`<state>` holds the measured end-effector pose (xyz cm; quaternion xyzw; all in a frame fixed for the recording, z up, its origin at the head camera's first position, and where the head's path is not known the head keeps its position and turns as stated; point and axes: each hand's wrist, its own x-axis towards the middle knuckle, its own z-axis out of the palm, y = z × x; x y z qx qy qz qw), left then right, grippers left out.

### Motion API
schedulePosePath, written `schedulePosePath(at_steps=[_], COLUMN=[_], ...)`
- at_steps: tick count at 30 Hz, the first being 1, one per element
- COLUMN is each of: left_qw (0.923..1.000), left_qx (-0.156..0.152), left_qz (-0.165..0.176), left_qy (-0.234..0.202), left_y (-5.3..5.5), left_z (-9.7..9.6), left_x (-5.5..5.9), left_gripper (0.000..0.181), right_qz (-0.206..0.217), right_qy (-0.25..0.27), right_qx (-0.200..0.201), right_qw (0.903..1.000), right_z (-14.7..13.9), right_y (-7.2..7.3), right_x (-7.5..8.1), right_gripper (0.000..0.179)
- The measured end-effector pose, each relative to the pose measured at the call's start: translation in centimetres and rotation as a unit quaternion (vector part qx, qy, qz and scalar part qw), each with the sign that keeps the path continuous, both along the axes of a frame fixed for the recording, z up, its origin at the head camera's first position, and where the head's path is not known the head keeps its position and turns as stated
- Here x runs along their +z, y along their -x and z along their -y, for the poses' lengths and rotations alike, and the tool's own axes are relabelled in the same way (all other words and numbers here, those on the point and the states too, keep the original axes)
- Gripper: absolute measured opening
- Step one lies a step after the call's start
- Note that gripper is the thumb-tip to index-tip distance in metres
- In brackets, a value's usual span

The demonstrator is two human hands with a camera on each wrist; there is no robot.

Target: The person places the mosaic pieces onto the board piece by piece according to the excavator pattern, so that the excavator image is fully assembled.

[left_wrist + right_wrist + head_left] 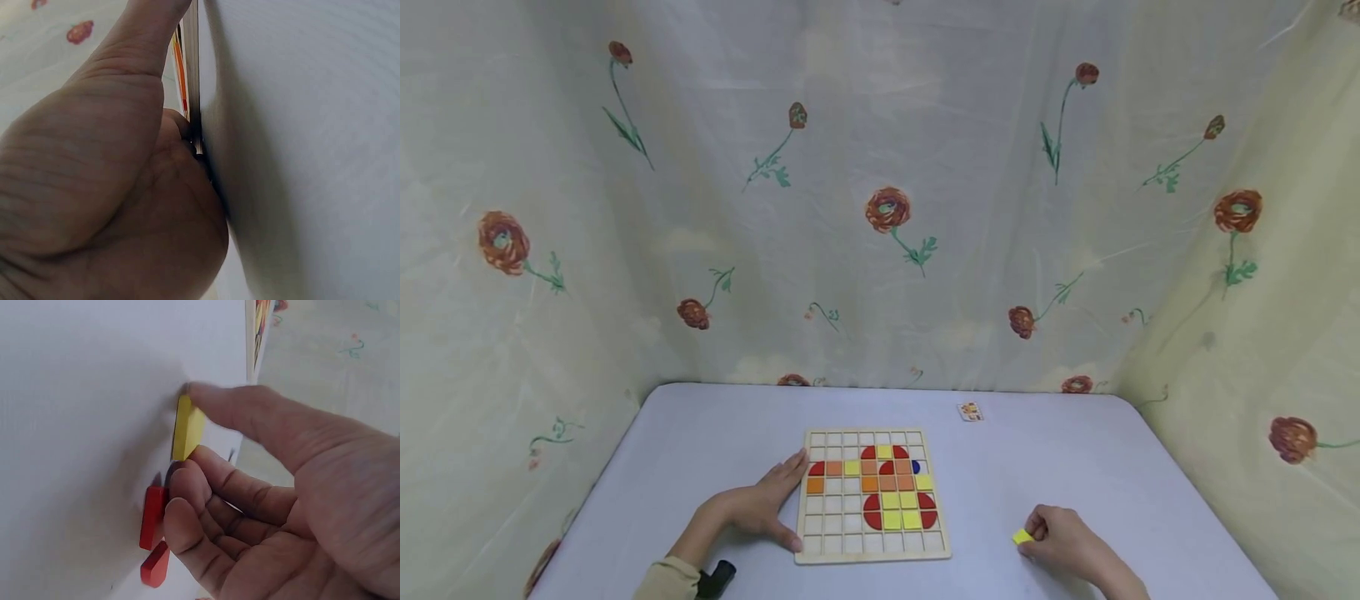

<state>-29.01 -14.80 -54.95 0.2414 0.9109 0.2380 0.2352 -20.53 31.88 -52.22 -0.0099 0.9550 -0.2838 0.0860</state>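
A wooden grid board [874, 546] lies on the table, with red, yellow, orange, salmon and blue tiles in some of its cells. Along the board's left edge my left hand [760, 507] rests, thumb and fingers spread and touching the rim. In the left wrist view, the thumb and palm of that hand [125, 169] lie against the board's side. To the right of the board, my right hand [1063, 542] pinches a yellow square tile [186, 430] between thumb and fingers, at the table surface. Two red pieces [154, 519] lie close under those fingers in the right wrist view.
A small picture card [970, 412] lies near the far edge of the white table [715, 425]. Behind and at both sides hangs a flowered curtain [970, 250]. Something black [716, 578] shows at my left wrist.
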Motion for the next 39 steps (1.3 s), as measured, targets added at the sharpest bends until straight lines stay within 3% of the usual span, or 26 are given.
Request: schedulePosePath(at_steps=[6,12,16,22,31,39], left_qw=[1.0,1.0,1.0,1.0,1.0,0.9999], left_qx=[0.003,0.002,0.004,0.002,0.0,-0.009], left_qz=[0.001,0.004,0.003,0.005,0.007,0.012], left_qy=[0.002,0.003,0.004,-0.002,-0.002,-0.002], left_y=[0.0,-0.1,-0.1,-0.3,-0.3,0.0], left_z=[0.0,-0.1,0.0,-0.1,-0.1,0.1], left_x=[0.2,0.3,0.3,0.6,0.9,0.7], left_gripper=[0.131,0.13,0.13,0.129,0.127,0.127], right_qz=[0.007,0.008,0.005,-0.028,-0.033,-0.034], right_qy=[0.013,0.012,0.035,0.059,0.081,0.067], right_qx=[0.028,0.03,0.092,0.194,0.253,0.27], right_qw=[0.9995,0.9994,0.9952,0.9787,0.9634,0.96], right_z=[1.0,4.5,8.1,14.2,22.2,25.8], right_y=[0.2,1.6,2.9,4.5,6.1,7.2], right_x=[0.1,0.0,0.6,1.2,0.6,-0.7], right_gripper=[0.02,0.022,0.022,0.02,0.018,0.018])
